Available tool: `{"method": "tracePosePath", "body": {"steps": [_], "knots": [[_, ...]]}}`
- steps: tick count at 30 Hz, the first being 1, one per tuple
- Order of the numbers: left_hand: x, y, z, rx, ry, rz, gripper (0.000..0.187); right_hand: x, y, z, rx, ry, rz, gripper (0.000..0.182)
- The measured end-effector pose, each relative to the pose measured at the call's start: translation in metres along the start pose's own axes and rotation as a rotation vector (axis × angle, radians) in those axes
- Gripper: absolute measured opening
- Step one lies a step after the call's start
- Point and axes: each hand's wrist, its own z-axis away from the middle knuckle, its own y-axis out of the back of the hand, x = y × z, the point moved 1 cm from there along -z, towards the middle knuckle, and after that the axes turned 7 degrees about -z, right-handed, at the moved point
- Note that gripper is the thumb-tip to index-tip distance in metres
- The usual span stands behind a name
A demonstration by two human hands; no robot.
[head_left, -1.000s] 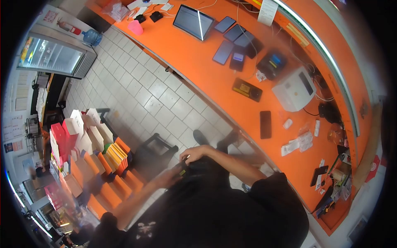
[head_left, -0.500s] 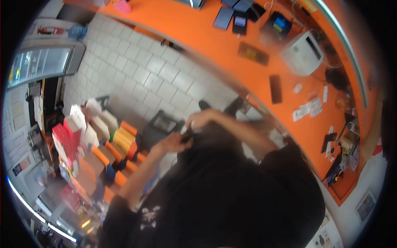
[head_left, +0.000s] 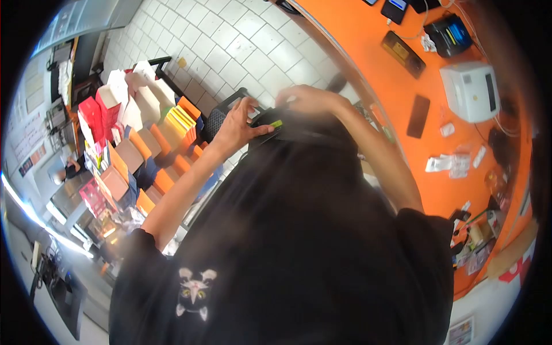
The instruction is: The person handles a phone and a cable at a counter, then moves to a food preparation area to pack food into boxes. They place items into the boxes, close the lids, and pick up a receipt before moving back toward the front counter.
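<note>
My left hand (head_left: 237, 127) and my right hand (head_left: 307, 99) meet in front of my black shirt (head_left: 299, 247). Between them is a small dark object with a green-yellow label (head_left: 275, 123). My left thumb and fingers pinch its left end. My right hand curls over its far side, fingers bent down onto it. The rest of the object blends into the dark cloth, so its shape is unclear. Both forearms are bare.
An orange counter (head_left: 368, 40) curves along the right with a white printer (head_left: 471, 91), a black phone (head_left: 418, 116), a card terminal (head_left: 405, 54) and paper slips (head_left: 449, 163). Stacked coloured boxes (head_left: 138, 132) stand at left on the white tiled floor (head_left: 241, 40), beside a black stool (head_left: 221, 118).
Both hands have come up and closer to my chest, still together on the dark object. My head has tilted down, so the counter slid up and right and my shirt fills more of the view.
</note>
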Motion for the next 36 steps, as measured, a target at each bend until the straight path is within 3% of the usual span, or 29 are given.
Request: {"method": "tracePosePath", "body": {"steps": [1,3,4,11,12,15,16,18,20,24,28,36], "knots": [[-0.005,0.0,0.0,0.01,0.023,0.004,0.071,-0.005,0.001,0.007,-0.024,0.008,-0.001,0.03],[-0.015,0.0,-0.003,-0.268,0.175,0.285,0.078,-0.016,0.006,0.018,0.123,0.15,0.12,0.03],[-0.002,0.009,0.004,-0.296,0.118,0.323,0.079,-0.025,0.007,0.023,0.087,0.216,0.213,0.031],[0.015,-0.014,0.02,-0.057,0.133,0.325,0.083,-0.049,0.032,0.042,-0.036,0.285,0.582,0.037],[0.023,-0.015,0.023,0.021,0.13,0.333,0.079,-0.049,0.034,0.043,-0.009,0.347,0.667,0.037],[0.04,-0.001,0.02,-0.001,0.16,0.263,0.072,-0.044,0.037,0.045,-0.002,0.464,0.777,0.035],[0.033,-0.005,0.014,0.057,0.17,0.265,0.049,-0.043,0.041,0.042,0.012,0.513,0.772,0.035],[0.024,-0.004,0.0,0.084,0.205,0.273,0.041,-0.046,0.048,0.035,0.02,0.601,0.779,0.034],[0.021,-0.006,-0.006,0.158,0.216,0.216,0.024,-0.054,0.054,0.029,-0.031,0.607,0.813,0.033],[0.024,0.0,-0.009,0.28,0.091,-0.081,0.015,-0.071,0.054,0.02,-0.109,0.615,0.829,0.031],[0.035,0.007,-0.01,0.288,0.061,-0.145,0.014,-0.085,0.052,0.015,-0.176,0.401,0.8,0.025],[0.015,0.015,-0.023,0.275,0.047,-0.022,0.013,-0.089,0.021,-0.013,-0.221,0.26,0.778,0.013]]}}
